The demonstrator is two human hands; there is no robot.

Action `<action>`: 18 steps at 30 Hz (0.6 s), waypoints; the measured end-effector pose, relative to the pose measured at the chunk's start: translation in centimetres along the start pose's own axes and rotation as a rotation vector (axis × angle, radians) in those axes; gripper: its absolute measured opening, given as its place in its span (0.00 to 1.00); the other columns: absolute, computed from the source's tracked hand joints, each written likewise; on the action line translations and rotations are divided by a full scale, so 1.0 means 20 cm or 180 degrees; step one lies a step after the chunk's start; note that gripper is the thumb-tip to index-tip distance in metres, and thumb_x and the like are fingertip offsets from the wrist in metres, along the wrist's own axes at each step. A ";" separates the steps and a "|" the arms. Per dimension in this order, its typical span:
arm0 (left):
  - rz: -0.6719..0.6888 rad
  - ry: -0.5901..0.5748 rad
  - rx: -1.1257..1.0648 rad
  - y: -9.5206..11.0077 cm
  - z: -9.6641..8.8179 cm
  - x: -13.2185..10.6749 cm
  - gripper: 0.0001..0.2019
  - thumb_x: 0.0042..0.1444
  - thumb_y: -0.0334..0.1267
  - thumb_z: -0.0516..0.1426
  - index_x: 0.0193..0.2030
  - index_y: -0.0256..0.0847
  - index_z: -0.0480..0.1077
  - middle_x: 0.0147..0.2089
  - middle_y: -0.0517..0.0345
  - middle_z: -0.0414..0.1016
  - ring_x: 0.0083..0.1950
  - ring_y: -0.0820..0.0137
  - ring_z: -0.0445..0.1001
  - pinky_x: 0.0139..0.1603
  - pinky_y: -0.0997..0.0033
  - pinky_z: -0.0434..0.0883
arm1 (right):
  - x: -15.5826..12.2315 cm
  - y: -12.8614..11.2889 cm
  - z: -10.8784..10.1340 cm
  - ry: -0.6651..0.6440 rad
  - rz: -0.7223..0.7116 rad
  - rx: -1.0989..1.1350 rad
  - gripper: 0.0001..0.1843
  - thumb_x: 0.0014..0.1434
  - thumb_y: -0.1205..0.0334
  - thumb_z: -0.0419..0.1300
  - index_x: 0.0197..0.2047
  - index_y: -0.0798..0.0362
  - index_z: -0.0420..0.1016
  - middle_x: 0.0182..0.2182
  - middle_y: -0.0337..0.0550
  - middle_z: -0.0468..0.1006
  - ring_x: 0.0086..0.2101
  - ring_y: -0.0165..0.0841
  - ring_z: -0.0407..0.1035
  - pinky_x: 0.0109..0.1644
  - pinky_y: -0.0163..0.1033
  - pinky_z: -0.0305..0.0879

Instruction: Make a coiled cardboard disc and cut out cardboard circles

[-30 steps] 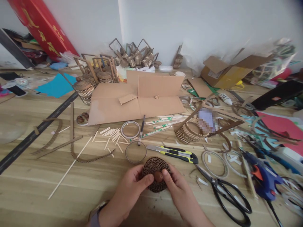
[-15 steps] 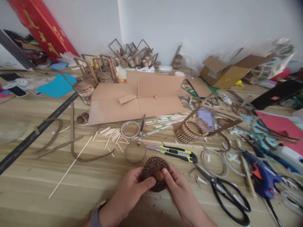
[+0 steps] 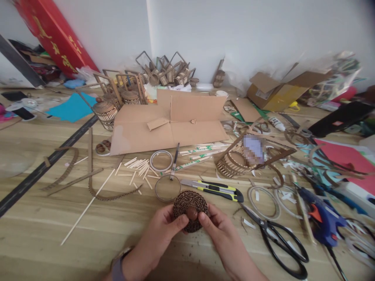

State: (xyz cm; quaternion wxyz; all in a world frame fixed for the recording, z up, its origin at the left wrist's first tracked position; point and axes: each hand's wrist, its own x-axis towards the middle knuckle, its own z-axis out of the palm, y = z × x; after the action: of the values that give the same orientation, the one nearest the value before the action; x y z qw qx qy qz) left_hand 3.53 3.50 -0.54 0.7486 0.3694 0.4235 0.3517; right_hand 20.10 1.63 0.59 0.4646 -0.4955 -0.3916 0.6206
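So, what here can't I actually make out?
All in the head view:
Underside of the disc: hidden by the disc itself and the fingers.
Inside of the open box: hidden by its walls.
Far end of the cord: cut off by the bottom edge.
Patch by the basket: pixelated.

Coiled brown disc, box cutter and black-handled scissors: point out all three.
Coiled brown disc (image 3: 190, 201): head view, on its coiled face just above the knob.
Box cutter (image 3: 218, 189): head view, mid-handle.
Black-handled scissors (image 3: 264, 224): head view, on the pivot.
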 end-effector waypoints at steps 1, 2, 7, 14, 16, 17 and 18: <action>-0.0008 -0.0012 0.0013 0.00 0.00 0.00 0.25 0.46 0.57 0.69 0.42 0.38 0.81 0.40 0.51 0.83 0.44 0.58 0.77 0.48 0.62 0.71 | 0.00 0.00 0.00 -0.0013 -0.0004 0.0031 0.21 0.54 0.41 0.68 0.38 0.51 0.82 0.37 0.47 0.85 0.39 0.42 0.77 0.50 0.45 0.71; -0.0010 -0.0032 0.0016 0.00 -0.01 0.00 0.25 0.45 0.57 0.69 0.42 0.38 0.81 0.39 0.51 0.83 0.43 0.58 0.76 0.47 0.62 0.71 | 0.00 -0.01 0.00 -0.0024 0.0000 0.0069 0.21 0.54 0.41 0.68 0.38 0.51 0.82 0.36 0.47 0.85 0.39 0.42 0.77 0.49 0.45 0.71; -0.0052 -0.0089 -0.0074 0.00 -0.02 0.01 0.26 0.41 0.59 0.71 0.38 0.37 0.82 0.36 0.51 0.83 0.40 0.60 0.76 0.44 0.64 0.70 | 0.01 -0.01 0.00 -0.0108 0.0088 0.0267 0.21 0.52 0.41 0.70 0.37 0.52 0.83 0.33 0.46 0.84 0.36 0.41 0.76 0.46 0.44 0.71; 0.0162 -0.0030 -0.0273 0.02 -0.02 0.02 0.23 0.46 0.57 0.70 0.39 0.39 0.82 0.36 0.53 0.83 0.41 0.61 0.77 0.49 0.64 0.69 | 0.00 0.01 0.00 0.0043 0.0140 0.0371 0.20 0.51 0.43 0.71 0.37 0.51 0.84 0.34 0.46 0.85 0.38 0.41 0.76 0.48 0.43 0.70; 0.0230 -0.0063 -0.0181 0.03 -0.01 0.02 0.21 0.48 0.56 0.69 0.38 0.38 0.83 0.34 0.54 0.83 0.39 0.63 0.77 0.47 0.66 0.69 | 0.00 0.01 0.00 0.0075 0.0072 0.0331 0.19 0.52 0.44 0.71 0.38 0.51 0.84 0.34 0.45 0.85 0.38 0.40 0.76 0.47 0.42 0.70; 0.0248 -0.0111 -0.0139 0.03 -0.01 0.01 0.21 0.48 0.55 0.68 0.37 0.38 0.83 0.33 0.54 0.83 0.37 0.63 0.77 0.46 0.66 0.70 | 0.00 0.01 -0.01 0.0087 0.0033 0.0292 0.19 0.53 0.44 0.71 0.38 0.50 0.84 0.34 0.44 0.85 0.38 0.40 0.76 0.46 0.41 0.70; 0.0249 -0.0166 -0.0117 0.03 -0.01 0.01 0.21 0.48 0.56 0.68 0.37 0.38 0.83 0.32 0.54 0.83 0.37 0.63 0.76 0.45 0.67 0.70 | -0.01 0.00 -0.01 0.0097 0.0008 0.0254 0.19 0.53 0.43 0.70 0.38 0.51 0.84 0.33 0.44 0.84 0.36 0.39 0.76 0.44 0.40 0.71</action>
State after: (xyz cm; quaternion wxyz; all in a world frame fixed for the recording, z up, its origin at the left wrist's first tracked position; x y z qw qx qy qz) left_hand 3.34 4.05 -0.12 0.7517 0.3810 0.3826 0.3786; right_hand 20.25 1.49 0.50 0.4892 -0.4865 -0.3588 0.6286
